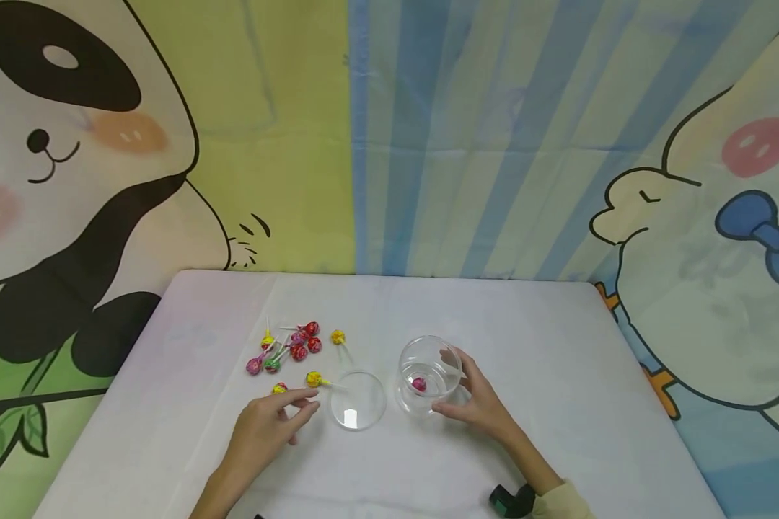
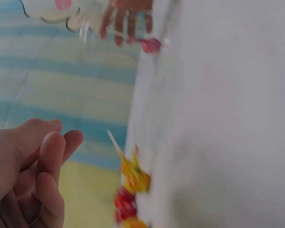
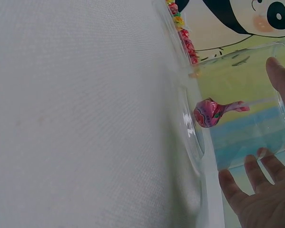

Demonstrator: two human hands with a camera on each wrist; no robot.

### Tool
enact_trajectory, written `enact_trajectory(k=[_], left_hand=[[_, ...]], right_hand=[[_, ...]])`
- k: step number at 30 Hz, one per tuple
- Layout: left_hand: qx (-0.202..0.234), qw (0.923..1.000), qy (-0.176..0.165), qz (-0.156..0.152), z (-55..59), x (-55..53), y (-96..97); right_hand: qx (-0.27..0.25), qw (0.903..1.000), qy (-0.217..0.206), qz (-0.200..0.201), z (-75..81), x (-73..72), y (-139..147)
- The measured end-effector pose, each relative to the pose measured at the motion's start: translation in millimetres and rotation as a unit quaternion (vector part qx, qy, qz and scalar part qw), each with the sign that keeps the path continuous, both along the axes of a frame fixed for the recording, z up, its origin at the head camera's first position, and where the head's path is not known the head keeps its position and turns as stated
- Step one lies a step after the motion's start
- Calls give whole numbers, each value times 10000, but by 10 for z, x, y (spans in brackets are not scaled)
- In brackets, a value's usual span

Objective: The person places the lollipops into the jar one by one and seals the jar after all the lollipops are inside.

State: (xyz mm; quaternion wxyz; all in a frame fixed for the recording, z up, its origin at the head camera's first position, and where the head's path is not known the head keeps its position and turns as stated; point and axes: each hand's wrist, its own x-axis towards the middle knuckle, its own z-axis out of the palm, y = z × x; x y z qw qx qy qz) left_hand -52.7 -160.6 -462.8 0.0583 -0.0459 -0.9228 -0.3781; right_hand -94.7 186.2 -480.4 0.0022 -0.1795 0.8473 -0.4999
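A clear plastic jar (image 1: 428, 353) stands on the white table, with a pink lollipop (image 3: 209, 113) inside it. My right hand (image 1: 477, 404) grips the jar from the right, thumb and fingers around its wall. My left hand (image 1: 266, 429) is over the table with fingers loosely bent and nothing held between them. Just beyond its fingertips lies a yellow lollipop (image 1: 314, 378), its stick reaching over a clear round lid (image 1: 357, 425). Another yellow-and-red lollipop (image 1: 280, 388) is partly hidden by the left hand.
A loose pile of several red, pink, green and yellow lollipops (image 1: 298, 352) lies at the left of the table. One more yellow lollipop (image 1: 338, 336) sits apart from it. A dark object (image 1: 513, 501) is beside the right sleeve. A printed curtain (image 1: 428, 144) hangs behind.
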Motion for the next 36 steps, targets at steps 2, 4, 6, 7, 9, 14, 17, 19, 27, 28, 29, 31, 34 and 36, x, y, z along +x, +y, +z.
enact_trajectory(k=[2,4,6,7,9,14,17,19,27,28,29,31,34,36], left_hand=[[38,9986,-420,313,-83,74,-141],[74,9952,-782,591,-131,125,-257],[49,9909,-1055,835,-161,154,-354],[27,9890,-1150,933,-172,161,-395],[-20,9859,-1285,1075,-186,171,-464],[-756,9883,-706,1119,-230,157,-639],[-1497,9821,-378,1074,-263,106,-761],[-1844,9763,-591,971,-287,59,-838],[-1907,9656,-1646,638,-391,-46,-1000],[-1899,9655,-1660,645,-398,-50,-1007],[-1891,9654,-1677,646,-402,-53,-1011],[-1867,9654,-1701,644,-407,-58,-1018],[-1826,9662,-1717,609,-407,-67,-1019],[-1794,9666,-1730,592,-403,-74,-1014]], right_hand=[[11,10000,1,18,-2,1,6],[-27,10000,0,36,-1,1,8],[-53,10000,-3,35,2,1,6],[-59,10000,3,35,5,-1,6],[-103,9999,-6,36,10,-5,6],[-176,9998,12,92,7,-16,13],[-191,9998,10,98,8,-17,13],[-187,9998,12,105,8,-15,9],[-205,9997,29,131,-82,-38,22],[-208,9997,41,117,-124,-50,31],[-201,9997,47,102,-170,-63,42],[-161,9998,58,72,-257,-85,67],[-89,10000,17,1,-345,-102,96],[-68,10000,-8,-23,-363,-105,106]])
